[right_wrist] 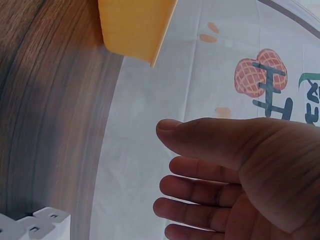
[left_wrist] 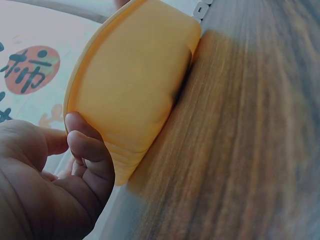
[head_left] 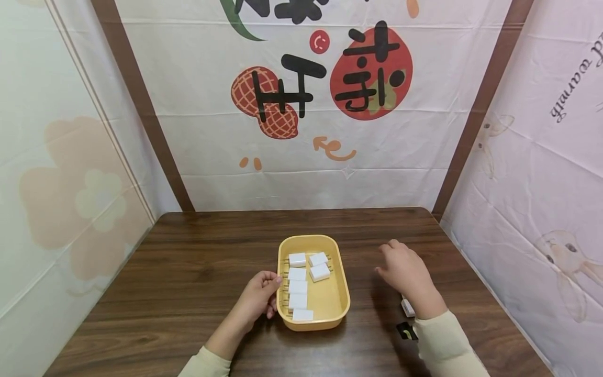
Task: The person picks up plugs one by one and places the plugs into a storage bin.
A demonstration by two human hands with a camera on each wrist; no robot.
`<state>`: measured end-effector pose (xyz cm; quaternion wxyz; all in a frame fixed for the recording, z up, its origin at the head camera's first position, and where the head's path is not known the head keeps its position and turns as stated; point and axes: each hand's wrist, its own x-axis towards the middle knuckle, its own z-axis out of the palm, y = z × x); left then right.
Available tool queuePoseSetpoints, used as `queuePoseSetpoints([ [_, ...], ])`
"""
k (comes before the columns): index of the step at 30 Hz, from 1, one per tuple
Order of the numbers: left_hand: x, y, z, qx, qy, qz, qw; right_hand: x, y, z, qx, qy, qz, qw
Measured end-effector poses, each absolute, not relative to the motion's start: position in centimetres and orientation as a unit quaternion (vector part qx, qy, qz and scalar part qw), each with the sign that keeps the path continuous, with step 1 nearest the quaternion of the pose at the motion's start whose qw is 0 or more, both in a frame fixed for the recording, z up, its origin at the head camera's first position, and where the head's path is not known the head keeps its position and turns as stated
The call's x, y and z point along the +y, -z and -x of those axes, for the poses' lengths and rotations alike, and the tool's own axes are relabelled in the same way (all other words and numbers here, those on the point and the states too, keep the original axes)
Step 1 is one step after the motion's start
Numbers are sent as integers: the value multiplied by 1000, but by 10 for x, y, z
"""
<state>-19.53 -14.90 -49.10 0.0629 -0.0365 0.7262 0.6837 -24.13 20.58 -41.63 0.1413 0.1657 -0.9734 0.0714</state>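
Observation:
A yellow plastic tray stands on the table with several white plug chargers lying in it, metal prongs showing. Most line its left side; two sit by the right wall. My left hand pinches the tray's left rim between thumb and fingers, as the left wrist view shows at the rim. To the right of the tray, my right hand hovers over the table, holding nothing, thumb apart from its loosely extended fingers. Under the right wrist lies another white charger, partly hidden.
Near the right sleeve is a small black and green item, partly covered. White chargers with ports showing appear at the lower left of the right wrist view. Printed cloth hangs behind and beside the wooden table.

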Motion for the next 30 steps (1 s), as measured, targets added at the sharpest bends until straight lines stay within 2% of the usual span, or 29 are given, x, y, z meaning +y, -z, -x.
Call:
queuePoseSetpoints([
  [30,-148,488,195,727,-682,44,67,235,440,249,-985,-78,-124,88],
])
